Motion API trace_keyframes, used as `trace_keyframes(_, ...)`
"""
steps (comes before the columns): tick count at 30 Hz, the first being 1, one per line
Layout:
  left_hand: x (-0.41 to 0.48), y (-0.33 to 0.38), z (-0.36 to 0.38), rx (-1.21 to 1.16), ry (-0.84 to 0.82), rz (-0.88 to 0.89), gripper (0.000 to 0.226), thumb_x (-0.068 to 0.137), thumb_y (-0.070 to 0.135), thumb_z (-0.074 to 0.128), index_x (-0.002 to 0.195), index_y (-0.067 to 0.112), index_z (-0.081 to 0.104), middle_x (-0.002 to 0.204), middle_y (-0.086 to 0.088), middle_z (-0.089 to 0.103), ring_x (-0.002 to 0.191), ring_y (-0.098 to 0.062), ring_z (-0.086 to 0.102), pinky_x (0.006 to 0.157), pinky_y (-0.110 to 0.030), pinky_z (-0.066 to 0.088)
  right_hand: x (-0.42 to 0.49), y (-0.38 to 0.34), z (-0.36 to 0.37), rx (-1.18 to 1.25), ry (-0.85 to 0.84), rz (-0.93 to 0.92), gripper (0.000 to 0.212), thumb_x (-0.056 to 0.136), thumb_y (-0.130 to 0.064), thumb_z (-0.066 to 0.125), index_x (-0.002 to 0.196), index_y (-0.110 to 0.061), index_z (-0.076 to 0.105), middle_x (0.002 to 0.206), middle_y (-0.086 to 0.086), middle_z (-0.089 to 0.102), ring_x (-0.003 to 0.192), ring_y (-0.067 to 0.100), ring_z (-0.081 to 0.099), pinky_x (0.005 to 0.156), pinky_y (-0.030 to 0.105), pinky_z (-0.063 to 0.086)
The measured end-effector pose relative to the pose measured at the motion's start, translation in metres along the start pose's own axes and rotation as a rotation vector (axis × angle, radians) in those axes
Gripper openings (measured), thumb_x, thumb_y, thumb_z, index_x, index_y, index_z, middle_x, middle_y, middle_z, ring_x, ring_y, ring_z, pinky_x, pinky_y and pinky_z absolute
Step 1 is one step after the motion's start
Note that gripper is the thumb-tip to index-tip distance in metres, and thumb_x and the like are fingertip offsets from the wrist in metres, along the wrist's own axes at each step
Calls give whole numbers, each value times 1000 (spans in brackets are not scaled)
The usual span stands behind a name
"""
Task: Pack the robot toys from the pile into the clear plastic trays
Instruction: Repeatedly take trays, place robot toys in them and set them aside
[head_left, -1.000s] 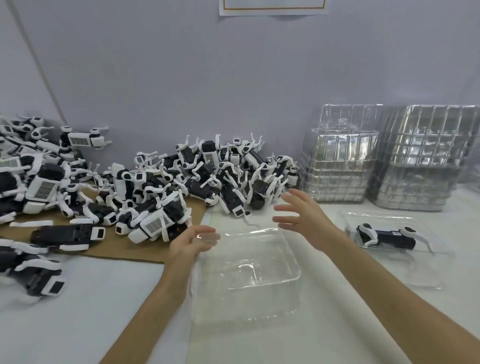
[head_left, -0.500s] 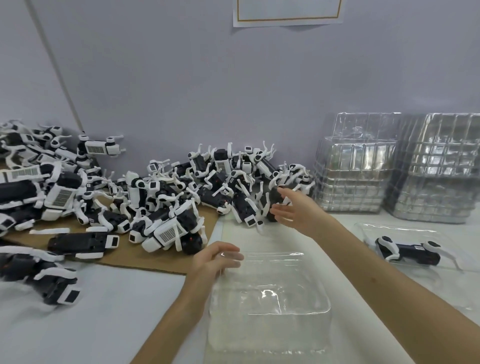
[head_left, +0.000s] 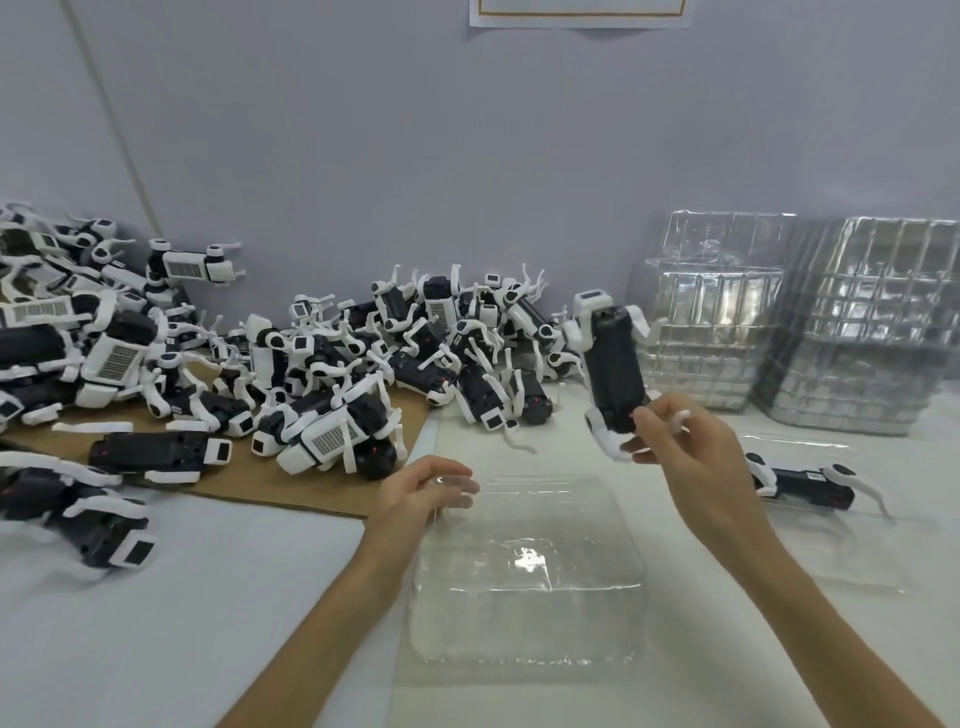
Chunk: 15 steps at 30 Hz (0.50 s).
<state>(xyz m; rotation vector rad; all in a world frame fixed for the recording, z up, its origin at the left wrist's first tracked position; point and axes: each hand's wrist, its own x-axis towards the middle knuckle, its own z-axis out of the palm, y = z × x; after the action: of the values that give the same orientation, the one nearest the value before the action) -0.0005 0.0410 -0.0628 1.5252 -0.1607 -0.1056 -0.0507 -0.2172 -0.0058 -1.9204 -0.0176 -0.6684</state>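
Observation:
A big pile of black-and-white robot toys (head_left: 322, 364) lies along the wall at left and centre, partly on brown cardboard (head_left: 291, 483). My right hand (head_left: 685, 447) pinches the lower end of one robot toy (head_left: 613, 364) and holds it upright above the table, right of the pile. A clear plastic tray (head_left: 530, 582) with nothing in it lies in front of me. My left hand (head_left: 421, 488) grips the tray's far left corner. A second clear tray (head_left: 841, 561) at the right holds one robot toy (head_left: 805, 483).
Two tall stacks of clear trays (head_left: 717, 322) (head_left: 872, 332) stand against the wall at the back right. The table top is white. A sheet of paper (head_left: 576, 13) hangs on the wall above.
My right hand reached into the right end of the pile, took hold of one robot toy and lifted it up and to the right. My left hand stayed at the tray's corner.

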Motion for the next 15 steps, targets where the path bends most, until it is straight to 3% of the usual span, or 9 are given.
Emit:
trace_keyframes(2, 0, 0, -1, -8, 2, 2, 24, 65, 18, 69, 87, 22, 76, 96, -7, 77, 97, -25, 72, 101, -55, 48, -15, 0, 4, -91, 38, -83, 27, 98, -20, 61, 72, -26, 55, 73, -1, 64, 73, 16, 69, 69, 33, 54)
trace_keyframes(6, 2, -3, -1, -26, 18, -4, 21, 64, 16, 66, 81, 22, 76, 88, -3, 76, 89, -24, 72, 90, -49, 51, -28, -3, 15, -240, -87, -310, 23, 93, -8, 66, 74, -19, 58, 82, -8, 58, 77, 6, 60, 66, 10, 45)
trace_keyframes(9, 3, -7, -2, 8, 20, 18, 18, 66, 14, 62, 80, 13, 72, 81, -3, 70, 82, -24, 63, 78, -39, 46, -34, -1, 19, -330, -225, -378, 17, 93, -16, 67, 78, -18, 61, 84, -10, 53, 75, 11, 56, 67, 18, 44)
trace_keyframes(11, 4, -8, -3, 15, 14, 20, 20, 72, 19, 63, 88, 16, 75, 94, -5, 73, 94, -27, 66, 86, -43, 47, -37, -1, 19, -395, -273, -391, 17, 95, -22, 66, 79, -20, 61, 84, -11, 50, 72, 14, 53, 67, 25, 42)
trace_keyframes(15, 7, -10, -2, -39, 14, 12, 21, 70, 22, 61, 84, 21, 77, 96, -7, 73, 97, -27, 64, 91, -47, 46, -36, -3, 17, -454, -298, -363, 19, 93, -25, 67, 76, -28, 60, 82, -16, 47, 72, 7, 48, 70, 18, 31)
